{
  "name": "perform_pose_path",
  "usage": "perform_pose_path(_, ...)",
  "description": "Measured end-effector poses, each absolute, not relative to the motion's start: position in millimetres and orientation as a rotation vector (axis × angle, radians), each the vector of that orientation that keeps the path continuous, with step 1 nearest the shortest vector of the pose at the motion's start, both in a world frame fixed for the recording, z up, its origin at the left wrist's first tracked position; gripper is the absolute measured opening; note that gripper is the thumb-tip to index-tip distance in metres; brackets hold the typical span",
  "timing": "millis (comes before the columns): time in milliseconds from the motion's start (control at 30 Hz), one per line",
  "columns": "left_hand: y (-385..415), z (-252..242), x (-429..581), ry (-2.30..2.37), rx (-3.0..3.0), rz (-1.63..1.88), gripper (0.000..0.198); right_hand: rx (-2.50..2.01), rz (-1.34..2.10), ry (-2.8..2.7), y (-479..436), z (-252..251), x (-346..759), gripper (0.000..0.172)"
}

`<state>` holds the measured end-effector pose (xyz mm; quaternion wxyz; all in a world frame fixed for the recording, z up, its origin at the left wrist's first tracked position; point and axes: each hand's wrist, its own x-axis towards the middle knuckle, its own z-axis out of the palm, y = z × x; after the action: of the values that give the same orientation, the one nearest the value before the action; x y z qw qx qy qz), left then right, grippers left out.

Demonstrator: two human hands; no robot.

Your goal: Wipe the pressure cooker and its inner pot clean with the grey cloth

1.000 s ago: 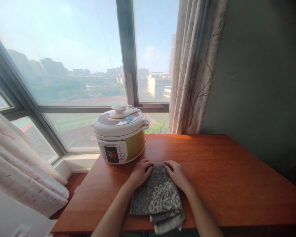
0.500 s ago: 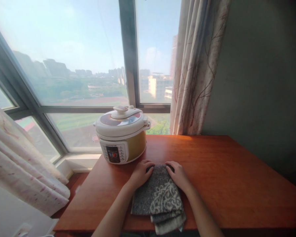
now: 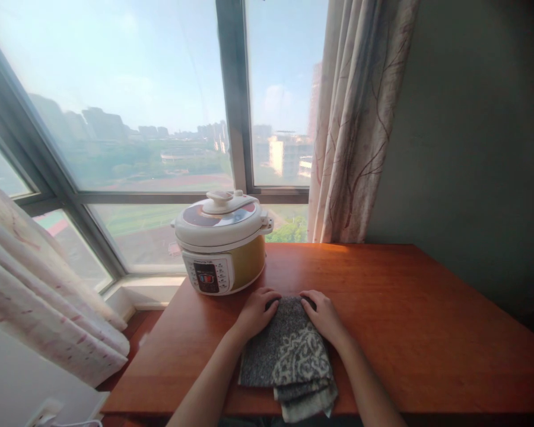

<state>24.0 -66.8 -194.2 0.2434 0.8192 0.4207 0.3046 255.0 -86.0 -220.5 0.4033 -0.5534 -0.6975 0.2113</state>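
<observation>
A folded grey patterned cloth lies on the wooden table near its front edge, its lower layers hanging slightly over. My left hand grips the cloth's far left corner with curled fingers. My right hand grips the far right corner the same way. A white and yellow electric pressure cooker with its lid on stands just beyond my left hand, at the table's far left corner.
A large window runs behind the table. Patterned curtains hang at the back right and bunch at the lower left. A grey-green wall bounds the table's right side. A wall socket shows at bottom left.
Only the view has drifted slightly to the left; both hands stay on the cloth's far corners and the cloth has not moved.
</observation>
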Motion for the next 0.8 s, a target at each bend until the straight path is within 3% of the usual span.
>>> perform_pose_path(800, -68.0, -193.1, 24.2, 1.201, 2.263, 0.797, 0.027, -1.384, 0.521, -1.779, -85.8, -221.2, 255.1, 0.028)
